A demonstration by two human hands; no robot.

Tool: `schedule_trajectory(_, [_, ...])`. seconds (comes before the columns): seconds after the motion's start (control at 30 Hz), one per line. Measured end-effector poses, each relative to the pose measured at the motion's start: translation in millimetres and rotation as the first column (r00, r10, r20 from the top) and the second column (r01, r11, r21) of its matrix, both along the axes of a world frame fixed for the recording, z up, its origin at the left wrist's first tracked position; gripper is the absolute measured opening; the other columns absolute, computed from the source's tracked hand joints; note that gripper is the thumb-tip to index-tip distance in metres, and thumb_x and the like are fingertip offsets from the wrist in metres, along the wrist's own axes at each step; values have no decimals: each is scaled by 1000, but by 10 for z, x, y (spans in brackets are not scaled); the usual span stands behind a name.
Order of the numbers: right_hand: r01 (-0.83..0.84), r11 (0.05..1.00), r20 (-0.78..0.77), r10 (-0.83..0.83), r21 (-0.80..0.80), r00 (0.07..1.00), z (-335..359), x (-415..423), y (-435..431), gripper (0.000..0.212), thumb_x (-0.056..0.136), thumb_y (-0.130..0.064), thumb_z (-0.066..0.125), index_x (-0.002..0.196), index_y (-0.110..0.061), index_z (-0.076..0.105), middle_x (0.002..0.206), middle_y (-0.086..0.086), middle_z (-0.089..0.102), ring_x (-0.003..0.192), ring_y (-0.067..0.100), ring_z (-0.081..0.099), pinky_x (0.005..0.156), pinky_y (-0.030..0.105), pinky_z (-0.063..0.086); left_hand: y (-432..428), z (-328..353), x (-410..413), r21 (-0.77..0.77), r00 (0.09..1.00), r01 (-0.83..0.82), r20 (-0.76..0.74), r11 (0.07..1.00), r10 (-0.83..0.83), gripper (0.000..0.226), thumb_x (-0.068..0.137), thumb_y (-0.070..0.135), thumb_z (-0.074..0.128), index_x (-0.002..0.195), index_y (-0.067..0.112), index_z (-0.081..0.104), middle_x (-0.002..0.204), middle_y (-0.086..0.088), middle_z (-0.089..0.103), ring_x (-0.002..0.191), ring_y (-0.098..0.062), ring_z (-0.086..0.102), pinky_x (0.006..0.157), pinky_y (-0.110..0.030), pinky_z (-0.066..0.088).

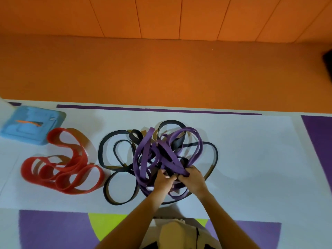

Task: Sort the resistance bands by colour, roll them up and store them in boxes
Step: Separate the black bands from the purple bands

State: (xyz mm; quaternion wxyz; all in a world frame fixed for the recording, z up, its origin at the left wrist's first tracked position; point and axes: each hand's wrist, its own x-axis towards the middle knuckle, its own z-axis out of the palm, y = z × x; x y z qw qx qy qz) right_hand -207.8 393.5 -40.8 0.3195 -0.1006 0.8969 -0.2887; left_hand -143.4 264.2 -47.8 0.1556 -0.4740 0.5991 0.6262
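Observation:
A tangled heap of purple bands (158, 155) and black bands (111, 169) lies on the white floor mat in the middle. My left hand (164, 180) and my right hand (193, 178) are both buried in the near edge of the heap. The right hand's fingers are closed on a purple band. The left hand grips bands at the same spot, and which colour it holds is unclear. Several red bands (62, 169) lie apart in loose loops to the left of the heap.
A flat light-blue box or lid (30, 126) lies at the far left behind the red bands. An orange mat (161, 72) and an orange padded wall lie beyond. Purple and yellow-green floor patches (53, 229) are near my knees.

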Motion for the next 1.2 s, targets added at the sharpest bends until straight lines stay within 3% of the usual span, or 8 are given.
schedule_trajectory(0.13, [161,982,64,-155,-99,986,35,-77,88,16,90,-23,74,103,-14,76,94,6,75,86,24,69,76,29,54,62,1,-70,59,993,-39,109,997,32,21,97,25,76,104,17,59,89,-5,70,62,-16,63,53,-27,55])
schedule_trajectory(0.3, [178,975,182,-153,-133,971,19,-22,34,21,84,-22,83,104,-16,81,89,7,78,78,19,69,70,24,51,41,-46,-66,228,981,-184,107,956,164,8,103,6,62,98,5,67,90,-14,72,82,-26,70,72,-31,59])
schedule_trajectory(0.47, [428,872,323,-344,-238,882,127,-194,84,13,82,-7,82,89,-18,84,68,-5,74,61,9,64,56,19,50,-124,3,49,117,1000,-19,0,993,19,15,97,6,69,85,4,61,62,-5,64,57,-14,61,61,-26,53])
schedule_trajectory(0.57, [541,798,400,-420,-264,815,263,-390,111,11,87,-10,78,87,-21,79,66,-7,69,54,3,59,53,18,46,-214,53,182,-5,995,82,-62,997,-82,13,95,4,69,104,-4,65,93,-27,72,92,-39,73,96,-54,59])
schedule_trajectory(0.7, [661,690,501,-477,-296,722,386,-556,42,7,90,-6,76,94,-12,76,82,4,74,70,17,70,62,25,57,-276,115,231,36,989,136,-62,990,-134,13,94,-3,67,107,-1,65,106,-30,71,108,-43,72,103,-58,56])
schedule_trajectory(0.97, [869,438,643,-601,-231,474,388,-725,-80,19,81,-15,87,78,-13,69,69,5,60,55,14,52,45,21,43,-545,326,123,183,994,79,-87,980,-64,18,102,-4,56,115,8,59,110,-14,74,92,-26,78,87,-38,64])
schedule_trajectory(1.1, [906,366,693,-598,-212,403,305,-649,-152,27,78,-15,91,80,-16,64,70,4,64,56,13,56,46,20,49,-665,383,166,244,999,-29,49,969,17,14,111,11,45,121,4,53,116,-17,68,111,-32,69,98,-42,56])
schedule_trajectory(1.2, [880,423,709,-552,-215,438,271,-542,-167,25,82,-14,88,94,-13,67,73,4,67,54,12,60,49,21,52,-686,358,265,151,1000,-17,-15,988,20,9,103,9,63,107,14,57,97,-4,73,82,-15,77,67,-23,61])
